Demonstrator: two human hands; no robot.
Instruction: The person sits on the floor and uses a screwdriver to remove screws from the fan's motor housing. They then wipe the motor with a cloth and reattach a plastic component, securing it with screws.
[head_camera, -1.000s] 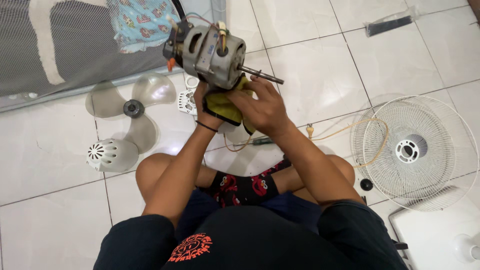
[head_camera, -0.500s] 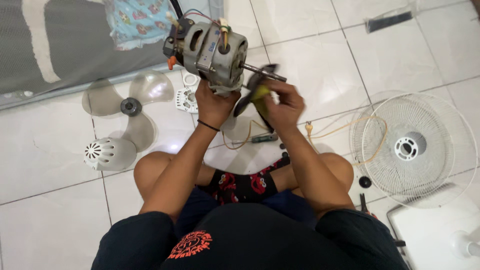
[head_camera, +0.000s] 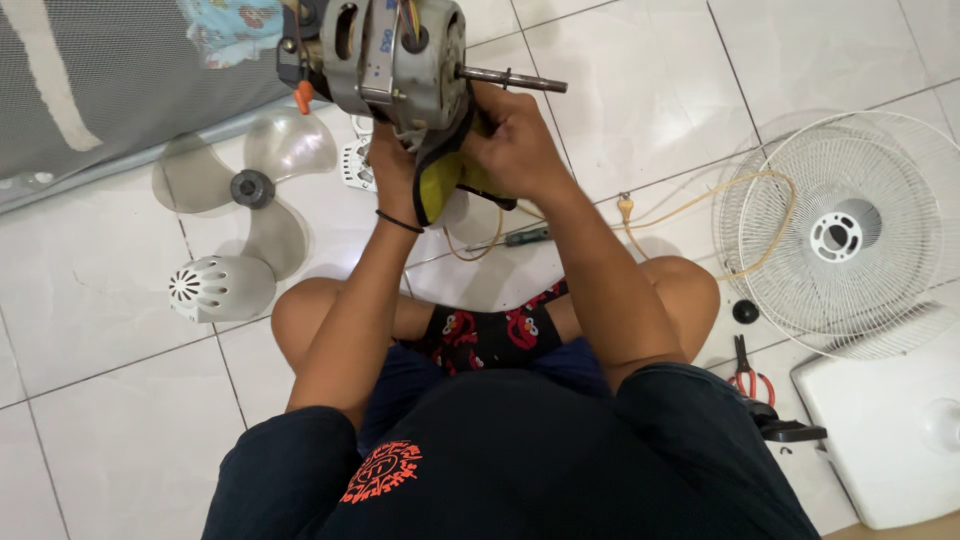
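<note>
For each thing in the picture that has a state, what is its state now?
fan motor: bare, out of its housing, held up in both hands.
left hand: gripping the motor from below.
right hand: pressing a yellow cloth against the motor.
fan blade: removed, flat on the floor.
fan grille: removed, lying flat.
pliers: on the floor, unused.

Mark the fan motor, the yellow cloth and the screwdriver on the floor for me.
fan motor (head_camera: 400, 55), head view, on its metal casing.
yellow cloth (head_camera: 440, 185), head view, on the fold hanging between the hands.
screwdriver (head_camera: 527, 236), head view, on its dark handle.
</note>
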